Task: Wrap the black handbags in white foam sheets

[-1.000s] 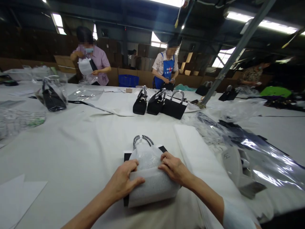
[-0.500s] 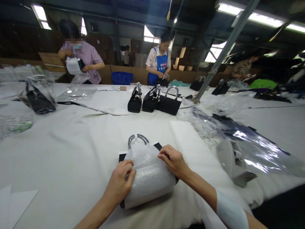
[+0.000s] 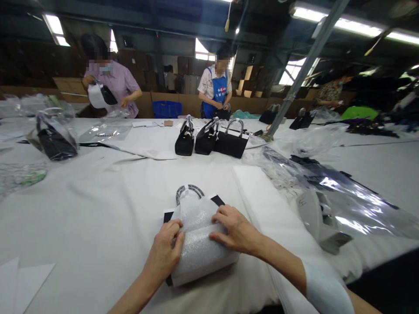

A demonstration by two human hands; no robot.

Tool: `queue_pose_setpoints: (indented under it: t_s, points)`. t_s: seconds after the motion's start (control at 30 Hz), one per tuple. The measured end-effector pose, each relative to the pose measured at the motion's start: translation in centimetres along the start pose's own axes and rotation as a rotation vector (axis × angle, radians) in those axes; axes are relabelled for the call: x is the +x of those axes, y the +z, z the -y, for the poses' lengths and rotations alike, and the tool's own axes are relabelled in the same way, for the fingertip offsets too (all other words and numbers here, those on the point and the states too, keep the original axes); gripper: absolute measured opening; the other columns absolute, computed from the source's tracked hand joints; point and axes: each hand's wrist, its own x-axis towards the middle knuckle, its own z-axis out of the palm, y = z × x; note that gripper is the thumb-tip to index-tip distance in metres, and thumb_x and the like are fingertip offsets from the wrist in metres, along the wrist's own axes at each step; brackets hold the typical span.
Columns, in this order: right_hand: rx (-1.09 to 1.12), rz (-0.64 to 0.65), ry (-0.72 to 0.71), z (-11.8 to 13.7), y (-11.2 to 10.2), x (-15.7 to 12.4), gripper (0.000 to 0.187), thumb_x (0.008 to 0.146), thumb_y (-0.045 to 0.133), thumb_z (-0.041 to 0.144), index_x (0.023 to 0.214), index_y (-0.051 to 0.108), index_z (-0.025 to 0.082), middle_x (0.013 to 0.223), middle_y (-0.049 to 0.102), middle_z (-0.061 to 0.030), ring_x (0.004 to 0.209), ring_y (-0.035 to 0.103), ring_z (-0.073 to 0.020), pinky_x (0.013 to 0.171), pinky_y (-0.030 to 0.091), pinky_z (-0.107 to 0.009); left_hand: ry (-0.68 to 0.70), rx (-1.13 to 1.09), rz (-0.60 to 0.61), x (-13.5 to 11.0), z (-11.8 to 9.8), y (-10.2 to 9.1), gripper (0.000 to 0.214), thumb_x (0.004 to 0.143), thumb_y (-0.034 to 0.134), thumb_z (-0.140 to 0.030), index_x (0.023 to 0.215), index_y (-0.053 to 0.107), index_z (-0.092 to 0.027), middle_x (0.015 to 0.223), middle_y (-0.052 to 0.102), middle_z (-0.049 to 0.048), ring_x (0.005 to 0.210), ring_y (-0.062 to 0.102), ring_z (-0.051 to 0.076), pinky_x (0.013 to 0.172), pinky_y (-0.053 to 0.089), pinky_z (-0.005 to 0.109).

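Observation:
A black handbag (image 3: 168,216) lies in front of me, its front covered by a white, shiny foam sheet (image 3: 204,257). Dark wrapped handles (image 3: 190,189) stick out at the top, and black corners show at both sides. My left hand (image 3: 166,244) is closed on the sheet's left edge, fingers curled and thumb pressed on the foam. On the right half of the sheet rests my right hand (image 3: 234,231), its fingers and thumb spread apart, palm lifted a little.
Several black handbags (image 3: 185,141) stand farther back. A stack of white foam sheets (image 3: 258,209) lies at right, beside a tape dispenser (image 3: 322,218) and clear plastic bags (image 3: 363,209). White paper (image 3: 32,279) is at lower left. A metal post (image 3: 294,72) rises at right. Co-workers stand across the table.
My right hand has shifted from the upper right corner of the bag onto the foam, its fingers spreading. The left hand stays in place. A co-worker at far left has turned a bag.

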Motion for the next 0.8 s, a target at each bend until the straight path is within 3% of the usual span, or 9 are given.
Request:
queue_pose_setpoints:
  t_s: [0.13, 0.27, 0.5, 0.6, 0.7, 0.77, 0.8]
  points:
    - [0.078, 0.103, -0.029, -0.5, 0.2, 0.8, 0.014, 0.082, 0.067, 0.026, 0.075, 0.058, 0.018, 0.086, 0.057, -0.0043, 0.082, 0.054, -0.0184, 0.075, 0.045, -0.031, 0.004, -0.005, 0.007, -0.1, 0.1, -0.1, 0.017, 0.090, 0.042, -0.025, 0.074, 0.046, -0.023, 0.106, 0.061, 0.0030, 0.106, 0.053, 0.020, 0.092, 0.042, 0.039]
    - [0.126, 0.096, 0.111, -0.8, 1.1, 1.4, 0.020, 0.080, 0.068, 0.024, 0.068, 0.053, 0.018, 0.083, 0.056, -0.0027, 0.080, 0.053, -0.0172, 0.072, 0.043, -0.030, 0.012, 0.010, 0.016, -0.1, -0.2, 0.0, 0.014, 0.091, 0.041, -0.022, 0.079, 0.049, -0.023, 0.104, 0.061, 0.0031, 0.105, 0.053, 0.020, 0.090, 0.043, 0.039]
    - [0.207, 0.087, 0.216, -1.7, 2.1, 1.7, 0.025, 0.073, 0.073, 0.026, 0.082, 0.050, 0.019, 0.086, 0.056, -0.0003, 0.078, 0.052, -0.0157, 0.072, 0.041, -0.029, 0.070, 0.185, 0.030, 0.6, -0.8, -0.2, 0.010, 0.092, 0.043, -0.020, 0.087, 0.052, -0.021, 0.100, 0.062, 0.0045, 0.098, 0.056, 0.020, 0.085, 0.048, 0.039]
    - [0.214, 0.076, 0.193, -2.0, 2.3, 1.7, 0.022, 0.074, 0.070, 0.025, 0.081, 0.050, 0.020, 0.086, 0.056, -0.0005, 0.080, 0.052, -0.0158, 0.074, 0.041, -0.029, 0.183, 0.439, -0.037, 0.5, -2.0, -0.7, 0.011, 0.091, 0.045, -0.019, 0.092, 0.055, -0.019, 0.115, 0.061, 0.0097, 0.108, 0.055, 0.025, 0.092, 0.048, 0.045]
    - [0.220, 0.056, 0.168, -2.2, 2.7, 1.6, 0.020, 0.074, 0.070, 0.025, 0.081, 0.051, 0.020, 0.085, 0.056, -0.0005, 0.080, 0.052, -0.0160, 0.074, 0.042, -0.029, 0.427, 0.695, -0.090, -0.6, -4.1, 0.0, 0.023, 0.090, 0.046, -0.014, 0.109, 0.057, -0.016, 0.136, 0.052, 0.0132, 0.130, 0.042, 0.029, 0.107, 0.037, 0.050]
    - [0.226, 0.037, 0.147, -2.2, 3.0, 1.5, 0.019, 0.075, 0.069, 0.024, 0.081, 0.052, 0.019, 0.084, 0.056, -0.0005, 0.078, 0.052, -0.0159, 0.073, 0.042, -0.029, 0.519, 0.763, -0.033, -1.6, -5.5, 1.4, 0.040, 0.088, 0.055, -0.029, 0.124, 0.051, -0.012, 0.141, 0.048, 0.0173, 0.136, 0.036, 0.032, 0.110, 0.034, 0.052]
    - [0.228, 0.026, 0.139, -2.2, 3.1, 1.4, 0.018, 0.075, 0.069, 0.024, 0.081, 0.052, 0.019, 0.083, 0.056, -0.0005, 0.078, 0.052, -0.0158, 0.073, 0.042, -0.029, 0.512, 0.783, 0.009, -2.1, -5.9, 2.4, 0.058, 0.083, 0.061, -0.041, 0.130, 0.047, -0.010, 0.142, 0.045, 0.0204, 0.136, 0.035, 0.034, 0.110, 0.033, 0.055]
